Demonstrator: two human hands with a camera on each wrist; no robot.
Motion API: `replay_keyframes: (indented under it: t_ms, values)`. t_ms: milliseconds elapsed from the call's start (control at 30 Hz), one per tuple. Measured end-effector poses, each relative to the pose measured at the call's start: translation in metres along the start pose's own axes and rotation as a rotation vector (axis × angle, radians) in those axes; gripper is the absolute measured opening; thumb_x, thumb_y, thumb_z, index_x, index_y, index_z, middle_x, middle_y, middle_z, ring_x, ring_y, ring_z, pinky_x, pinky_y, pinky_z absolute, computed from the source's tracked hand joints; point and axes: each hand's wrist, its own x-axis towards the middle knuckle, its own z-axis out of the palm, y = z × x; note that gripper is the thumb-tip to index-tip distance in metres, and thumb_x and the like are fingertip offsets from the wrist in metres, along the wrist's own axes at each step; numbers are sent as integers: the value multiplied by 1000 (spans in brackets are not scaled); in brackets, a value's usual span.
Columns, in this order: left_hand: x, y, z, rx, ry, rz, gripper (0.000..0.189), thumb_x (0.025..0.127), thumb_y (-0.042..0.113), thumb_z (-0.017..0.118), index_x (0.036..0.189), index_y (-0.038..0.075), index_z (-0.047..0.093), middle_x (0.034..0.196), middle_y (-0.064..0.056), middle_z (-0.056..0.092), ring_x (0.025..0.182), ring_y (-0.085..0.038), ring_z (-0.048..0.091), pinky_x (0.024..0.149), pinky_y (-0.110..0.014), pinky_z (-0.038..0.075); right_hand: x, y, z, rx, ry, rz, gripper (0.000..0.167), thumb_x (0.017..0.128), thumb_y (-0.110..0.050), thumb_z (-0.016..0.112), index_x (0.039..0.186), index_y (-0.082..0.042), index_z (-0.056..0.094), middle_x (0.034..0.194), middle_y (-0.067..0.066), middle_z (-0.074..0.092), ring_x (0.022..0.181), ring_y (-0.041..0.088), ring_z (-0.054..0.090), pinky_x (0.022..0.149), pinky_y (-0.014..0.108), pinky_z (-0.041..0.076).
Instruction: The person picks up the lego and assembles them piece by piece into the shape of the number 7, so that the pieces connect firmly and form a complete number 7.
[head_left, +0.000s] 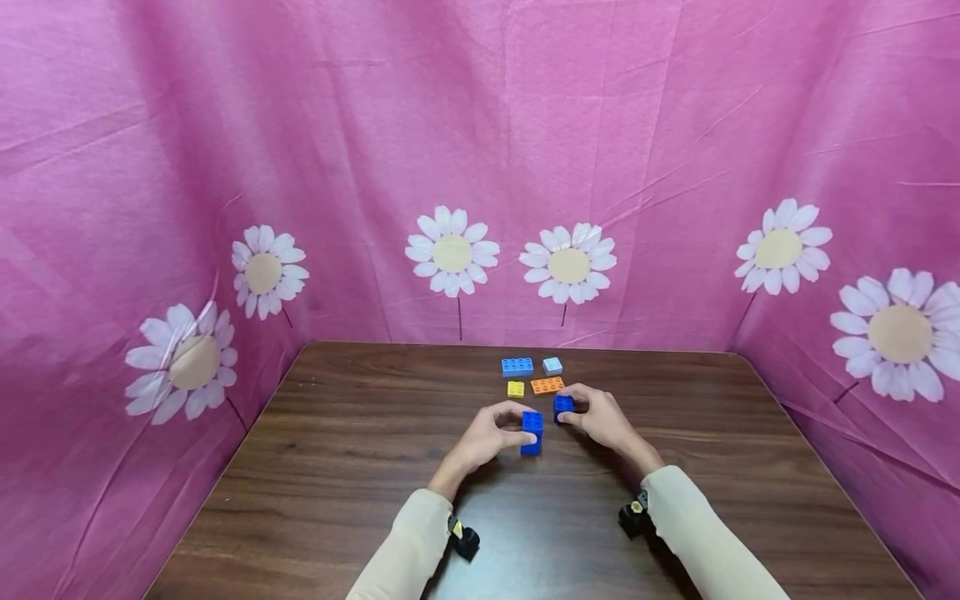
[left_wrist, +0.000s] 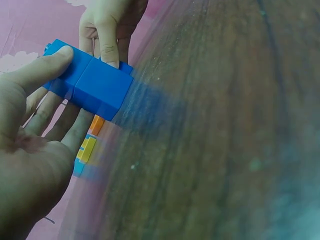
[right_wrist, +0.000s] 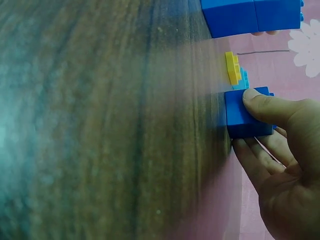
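Note:
Two dark blue toy building bricks joined into a stack point(head_left: 531, 435) stand upright in my left hand point(head_left: 486, 435), thumb on the near side and fingers behind. In the left wrist view the seam between the stacked bricks point(left_wrist: 100, 85) is plain. To the right and a little farther back, my right hand point(head_left: 603, 418) grips a single dark blue brick point(head_left: 563, 407) between thumb and fingers. The right wrist view shows this single brick point(right_wrist: 242, 120) at the tabletop, apart from the stack. Whether the stack touches the table, I cannot tell.
Beyond the hands lie a yellow brick point(head_left: 516, 389), a flat orange brick point(head_left: 547, 385), a lighter blue long brick point(head_left: 517, 367) and a pale blue brick point(head_left: 552, 365). A pink flowered cloth point(head_left: 510, 150) hangs around the far and side edges of the wooden table point(head_left: 322, 467).

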Motion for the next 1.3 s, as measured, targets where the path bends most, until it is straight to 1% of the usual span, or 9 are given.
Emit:
replay_keyframes:
  t_ms: [33,100,333,467,633,833,967,1167,1300]
  values:
    - [0,0,0,3,-2,0,31,92,18,85,122,17,78,118,-5,77,108,-15,69,96,-33,56,0,0,0,-6,2,-1,37,97,-14,80,132,-5,71,130,20,75,121,38,71,96,52,60]
    - [0,1,-1,5,-7,-2,31,92,17,86,122,17,78,117,-5,77,106,-15,68,94,-32,56,0,-1,-1,-10,1,-3,38,97,-14,80,132,-5,71,130,19,75,122,39,70,101,55,58]
    - [1,1,-2,27,-9,-1,31,92,19,86,122,19,78,115,-4,77,103,-14,68,93,-33,56,1,-14,-7,-32,18,-45,35,95,-13,82,128,-6,73,129,20,75,123,40,70,105,59,55]
    - [2,1,-2,40,-10,3,31,92,21,86,122,20,78,115,-4,77,104,-14,69,94,-34,56,0,-22,-13,-40,19,-69,36,94,-13,83,128,-6,73,129,18,76,122,40,71,104,57,56]
    - [2,2,-3,39,-10,-2,31,92,19,85,122,19,78,116,-5,77,104,-14,69,92,-33,56,-3,-35,-18,-40,9,-105,39,94,-14,83,131,-6,73,126,15,77,119,37,73,98,54,60]
    - [3,3,-3,30,-8,-7,30,93,18,84,122,16,77,114,-6,77,102,-14,69,89,-30,58,-5,-52,-25,-30,-5,-167,41,94,-13,82,133,-4,72,121,16,78,111,35,76,91,52,63]
    - [4,2,-3,27,-11,-7,29,93,16,84,121,14,77,114,-6,77,104,-14,69,89,-29,58,-7,-61,-28,-49,-20,-176,41,94,-15,82,133,-5,73,117,14,79,107,33,77,91,51,64]
    - [5,2,-3,21,-13,-9,29,92,15,85,121,15,77,113,-5,78,105,-13,70,89,-29,59,-9,-76,-33,-60,-44,-208,38,94,-15,83,129,-5,73,113,13,80,104,32,78,92,54,63]
    - [6,1,-3,17,-15,-7,30,92,13,85,121,13,77,113,-6,79,103,-13,70,88,-28,58,-11,-85,-35,-90,-60,-202,39,93,-18,84,129,-10,73,112,10,80,103,29,78,92,51,64]
